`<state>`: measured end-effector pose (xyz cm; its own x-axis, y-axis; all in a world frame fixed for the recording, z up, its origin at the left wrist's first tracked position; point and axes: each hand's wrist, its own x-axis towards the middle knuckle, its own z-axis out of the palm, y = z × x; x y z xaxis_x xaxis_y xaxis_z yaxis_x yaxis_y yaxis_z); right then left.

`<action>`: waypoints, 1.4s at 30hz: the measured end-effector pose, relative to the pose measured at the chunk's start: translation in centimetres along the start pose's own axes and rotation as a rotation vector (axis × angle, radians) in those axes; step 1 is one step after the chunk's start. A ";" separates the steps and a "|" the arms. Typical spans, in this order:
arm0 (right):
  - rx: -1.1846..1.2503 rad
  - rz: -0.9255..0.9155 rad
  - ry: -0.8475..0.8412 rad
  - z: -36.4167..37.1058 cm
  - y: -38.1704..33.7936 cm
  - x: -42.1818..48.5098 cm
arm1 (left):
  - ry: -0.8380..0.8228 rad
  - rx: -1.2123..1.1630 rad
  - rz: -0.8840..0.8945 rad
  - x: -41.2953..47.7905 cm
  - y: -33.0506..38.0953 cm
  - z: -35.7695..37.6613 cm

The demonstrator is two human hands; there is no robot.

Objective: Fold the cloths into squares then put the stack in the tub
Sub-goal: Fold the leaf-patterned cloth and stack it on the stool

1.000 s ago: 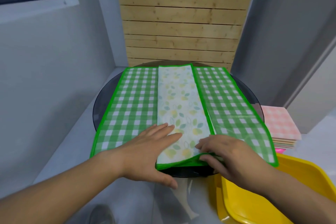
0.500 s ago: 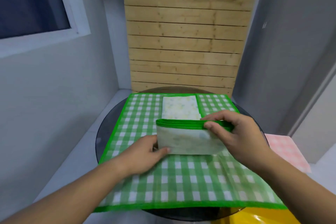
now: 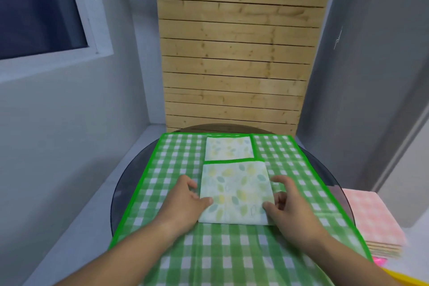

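- At far left, a dark window (image 3: 39, 7) sits in the grey wall.
- The round dark-glass bench (image 3: 123, 193) carries a green checked cloth (image 3: 232, 255), spread flat and covering most of it.
- Your left hand (image 3: 183, 204) grasps the left edge of the leaf-print cloth (image 3: 234, 190), thumb on top and fingers curled against its side.
- That leaf-print cloth lies in the middle of the checked one, its near part doubled over, with a green hem running across it.
- Behind stands a wooden slat panel (image 3: 236, 53).
- Your right hand (image 3: 292, 206) grasps the cloth's right edge the same way.
- A stack of pink folded cloths (image 3: 371, 216) rests just beside the bench.
- A sliver of the yellow tub (image 3: 404, 281) shows at bottom right.
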<state>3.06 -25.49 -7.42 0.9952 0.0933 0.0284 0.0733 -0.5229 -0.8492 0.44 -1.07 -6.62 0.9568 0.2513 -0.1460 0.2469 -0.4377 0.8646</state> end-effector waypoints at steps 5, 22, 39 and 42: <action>-0.178 0.043 0.008 0.6 -0.2 0.9 | -0.052 0.049 0.008 0.2 0.0 0.2; -0.239 0.098 -0.046 1.0 -0.8 1.4 | -0.057 0.293 0.048 -0.4 0.2 1.0; -0.669 -0.052 -0.016 3.5 -0.7 -0.3 | 0.099 0.795 0.245 -2.0 -1.5 3.2; -0.664 -0.027 -0.027 2.0 -0.1 0.0 | 0.044 0.753 0.210 -1.6 -2.0 2.1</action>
<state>2.92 -23.71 -8.36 0.9912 0.1301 0.0250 0.1308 -0.9303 -0.3427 -1.31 -2.41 -9.10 0.9919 0.1255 0.0170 0.1141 -0.9436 0.3107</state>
